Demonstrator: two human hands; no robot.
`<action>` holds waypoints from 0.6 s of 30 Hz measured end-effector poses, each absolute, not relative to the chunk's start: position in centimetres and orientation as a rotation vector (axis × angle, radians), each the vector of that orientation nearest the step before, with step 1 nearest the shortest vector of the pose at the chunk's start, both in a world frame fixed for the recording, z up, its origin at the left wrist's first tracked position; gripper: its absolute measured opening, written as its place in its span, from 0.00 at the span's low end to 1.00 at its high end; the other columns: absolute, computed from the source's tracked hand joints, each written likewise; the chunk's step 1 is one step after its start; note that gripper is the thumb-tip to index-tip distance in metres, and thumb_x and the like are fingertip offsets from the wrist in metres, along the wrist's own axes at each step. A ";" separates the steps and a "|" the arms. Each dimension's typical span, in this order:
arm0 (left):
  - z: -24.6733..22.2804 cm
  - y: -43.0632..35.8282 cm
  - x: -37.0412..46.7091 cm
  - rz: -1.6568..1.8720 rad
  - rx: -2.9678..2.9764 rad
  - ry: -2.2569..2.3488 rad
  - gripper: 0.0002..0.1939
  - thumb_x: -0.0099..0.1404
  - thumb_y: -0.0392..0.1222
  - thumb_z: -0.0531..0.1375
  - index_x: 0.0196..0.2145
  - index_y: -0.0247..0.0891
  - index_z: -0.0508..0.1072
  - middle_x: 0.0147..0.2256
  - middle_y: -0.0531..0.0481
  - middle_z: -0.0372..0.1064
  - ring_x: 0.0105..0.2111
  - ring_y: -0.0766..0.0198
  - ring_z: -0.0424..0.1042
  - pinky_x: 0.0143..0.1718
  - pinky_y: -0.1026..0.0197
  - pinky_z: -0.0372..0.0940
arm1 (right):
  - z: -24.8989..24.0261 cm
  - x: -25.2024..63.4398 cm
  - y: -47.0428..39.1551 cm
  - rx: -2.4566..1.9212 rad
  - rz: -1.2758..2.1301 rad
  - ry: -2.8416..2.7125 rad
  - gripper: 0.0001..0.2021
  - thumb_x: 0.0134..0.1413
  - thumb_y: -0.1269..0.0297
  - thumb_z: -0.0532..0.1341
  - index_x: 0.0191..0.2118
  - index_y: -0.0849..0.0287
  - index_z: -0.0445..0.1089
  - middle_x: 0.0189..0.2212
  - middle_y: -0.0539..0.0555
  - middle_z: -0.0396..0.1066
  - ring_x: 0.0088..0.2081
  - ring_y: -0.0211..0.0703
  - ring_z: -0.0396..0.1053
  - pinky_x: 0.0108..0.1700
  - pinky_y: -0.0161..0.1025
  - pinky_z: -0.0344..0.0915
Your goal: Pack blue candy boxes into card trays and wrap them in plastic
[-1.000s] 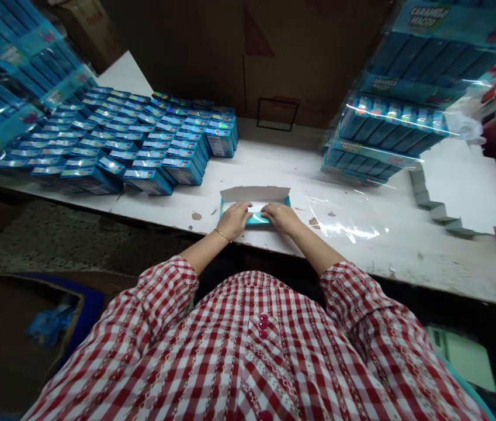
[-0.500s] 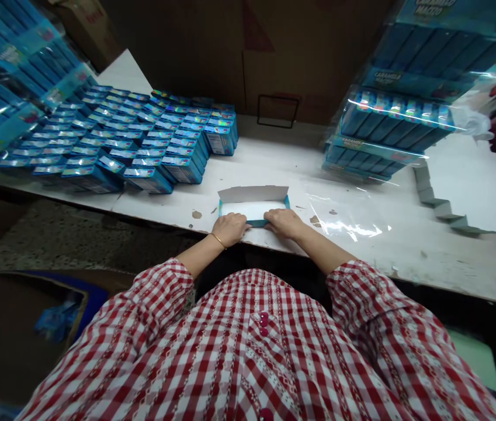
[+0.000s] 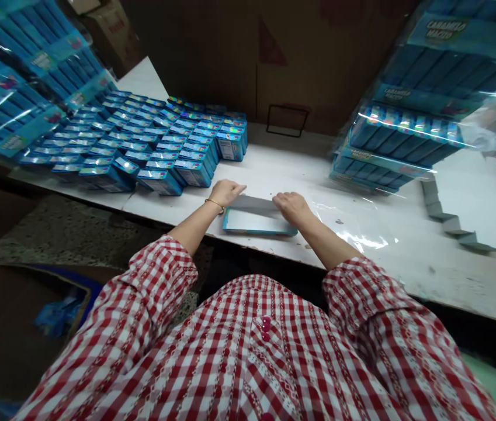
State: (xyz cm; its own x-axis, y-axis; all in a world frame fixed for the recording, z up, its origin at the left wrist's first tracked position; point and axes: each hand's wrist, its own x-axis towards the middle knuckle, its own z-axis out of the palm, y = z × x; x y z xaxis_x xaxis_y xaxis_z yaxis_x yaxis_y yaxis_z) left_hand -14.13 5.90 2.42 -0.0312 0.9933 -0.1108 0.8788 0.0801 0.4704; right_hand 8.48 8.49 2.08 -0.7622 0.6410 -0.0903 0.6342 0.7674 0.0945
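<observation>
A shallow teal cardboard tray [image 3: 256, 223] with a white inside lies at the near edge of the white table [image 3: 405, 257]. Its grey back flap [image 3: 254, 203] is folded down between my hands. My left hand [image 3: 225, 192], with a thin gold bangle on the wrist, presses on the flap's left end. My right hand [image 3: 290, 206] presses on its right end. Both hands rest on the flap with fingers bent.
Rows of small blue boxes [image 3: 151, 146] cover the table's left part. Shrink-wrapped packs of blue boxes [image 3: 401, 140] are stacked at the right and far left [image 3: 15, 82]. A clear plastic sheet [image 3: 357, 225] lies right of the tray. Grey stepped cardboard [image 3: 444, 216] lies far right. Brown cartons [image 3: 274, 52] stand behind.
My hands moved from the tray's near edge to its far edge. The back flap, upright before, is now pushed down. The view shifted slightly.
</observation>
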 end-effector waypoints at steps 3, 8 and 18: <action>1.3 6.6 -14.8 0.225 1.840 1.683 0.14 0.54 0.46 0.60 0.35 0.37 0.78 0.36 0.50 0.75 0.40 0.62 0.71 0.40 0.69 0.59 | 0.9 9.8 7.8 0.875 0.000 2.959 0.17 0.60 0.72 0.46 0.45 0.63 0.69 0.42 0.61 0.69 0.42 0.46 0.65 0.42 0.40 0.57; 0.4 6.4 -14.6 -0.013 2.062 1.504 0.19 0.53 0.46 0.61 0.43 0.38 0.74 0.44 0.47 0.72 0.46 0.60 0.69 0.46 0.66 0.58 | 0.9 10.1 9.4 1.189 -0.499 2.844 0.16 0.57 0.58 0.55 0.49 0.57 0.68 0.49 0.56 0.67 0.46 0.44 0.65 0.44 0.37 0.60; 0.0 4.3 -11.9 -0.437 2.482 1.667 0.17 0.65 0.32 0.44 0.48 0.35 0.65 0.44 0.37 0.67 0.44 0.51 0.68 0.39 0.54 0.63 | 0.3 7.9 9.2 0.887 -0.025 2.735 0.14 0.58 0.71 0.48 0.46 0.58 0.65 0.43 0.58 0.69 0.42 0.47 0.66 0.35 0.38 0.59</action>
